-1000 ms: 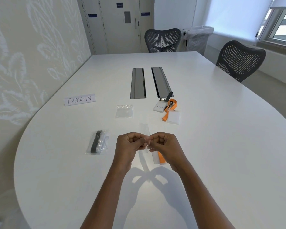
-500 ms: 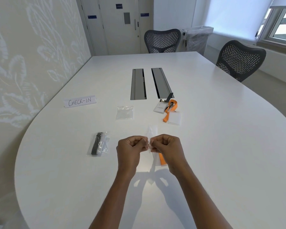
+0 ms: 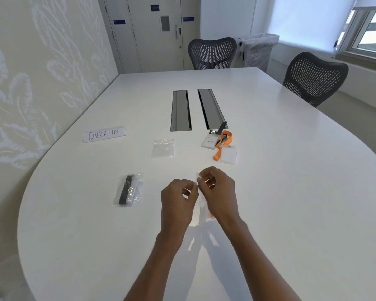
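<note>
Over the near middle of the white table, both hands hold a small clear plastic bag by its top edge. My left hand pinches one side of the opening and my right hand pinches the other, a little higher. A bit of orange shows inside the bag below my right hand, mostly hidden. Farther off lie an orange lanyard clipped to a white name badge, with a blank white card beside it.
A bagged black lanyard lies to the left of my hands. An empty clear bag sits beyond them. A paper sign reading CHECK-IN is at the left. Two metal cable hatches run down the table's centre. Two mesh chairs stand behind.
My hands were fists pressed together on the bag's top. They have now loosened and shifted, the right hand rising and moving away from me, the left dropping slightly.
</note>
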Tool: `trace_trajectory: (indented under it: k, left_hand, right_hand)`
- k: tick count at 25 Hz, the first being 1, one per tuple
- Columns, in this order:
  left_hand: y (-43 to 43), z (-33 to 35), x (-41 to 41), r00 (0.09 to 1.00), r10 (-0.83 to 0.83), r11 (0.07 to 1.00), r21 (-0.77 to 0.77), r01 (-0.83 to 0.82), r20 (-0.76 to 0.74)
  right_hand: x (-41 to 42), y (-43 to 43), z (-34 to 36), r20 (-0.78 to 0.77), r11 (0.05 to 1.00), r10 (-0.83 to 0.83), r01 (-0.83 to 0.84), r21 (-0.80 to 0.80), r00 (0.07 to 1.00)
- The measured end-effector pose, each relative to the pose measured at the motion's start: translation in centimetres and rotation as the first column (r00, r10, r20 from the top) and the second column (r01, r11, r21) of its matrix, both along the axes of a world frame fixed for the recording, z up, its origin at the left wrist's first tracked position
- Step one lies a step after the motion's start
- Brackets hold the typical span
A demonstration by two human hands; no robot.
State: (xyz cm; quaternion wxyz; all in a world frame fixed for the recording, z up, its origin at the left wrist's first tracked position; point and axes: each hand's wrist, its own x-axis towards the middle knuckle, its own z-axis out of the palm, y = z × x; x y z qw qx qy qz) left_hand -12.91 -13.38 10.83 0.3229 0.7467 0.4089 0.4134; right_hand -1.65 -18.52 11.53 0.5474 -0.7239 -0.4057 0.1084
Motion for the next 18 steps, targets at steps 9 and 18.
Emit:
trace_trajectory:
  k: [9, 18]
  left_hand:
    - [0.9, 0.2, 0.5, 0.990, 0.143, 0.987, 0.068, -0.143, 0.005]
    - [2.1, 0.2, 0.5, 0.983, 0.163, 0.972, 0.186, -0.145, -0.086]
  right_hand:
    - [-0.7, -0.3, -0.2, -0.092, 0.997, -0.055, 0.049, -0.064, 0.994]
    - [0.1, -0.5, -0.6, -0.292, 0.997, -0.047, 0.027, -0.072, 0.955]
